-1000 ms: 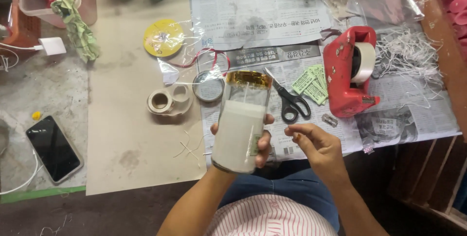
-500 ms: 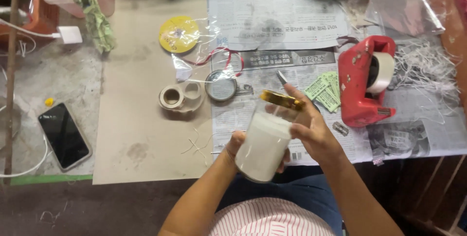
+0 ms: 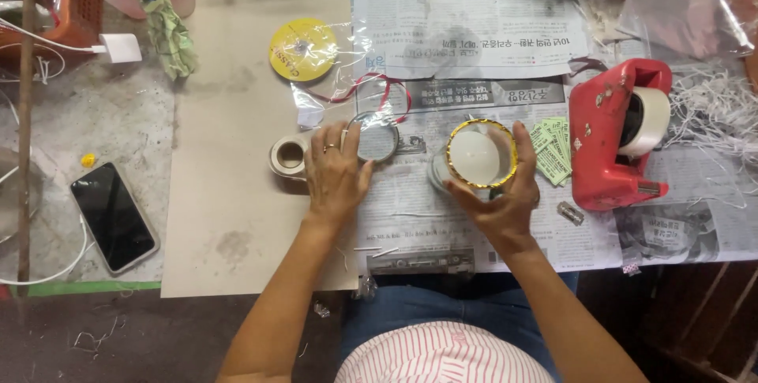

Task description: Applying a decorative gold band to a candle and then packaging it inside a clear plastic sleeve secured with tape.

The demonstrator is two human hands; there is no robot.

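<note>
Head view: the glass candle jar (image 3: 480,155) stands upright on the newspaper (image 3: 474,28) near the front of the desk (image 3: 229,217), its mouth to the camera. It is clear glass with a gold band round the rim and pale white wax filling it; no wick can be made out. The right hand (image 3: 497,197) is clamped round the jar's near side, thumb on one flank and fingers curling up the other — a grip that looks meant to steady it on the paper. The left hand (image 3: 335,174) lies palm down, fingers spread and closed on nothing, its fingertips touching the round glass lid (image 3: 374,138) just left of the jar, with a small tape roll (image 3: 289,154) at its other side.

Further out, a red ribbon (image 3: 379,87) loops above the lid beside a yellow disc (image 3: 302,50) under clear wrap. Green labels (image 3: 553,150) lie right of the jar, then a red tape dispenser (image 3: 620,134) and shredded white paper (image 3: 722,110). A dark phone (image 3: 114,217) rests far left — well apart from both hands.
</note>
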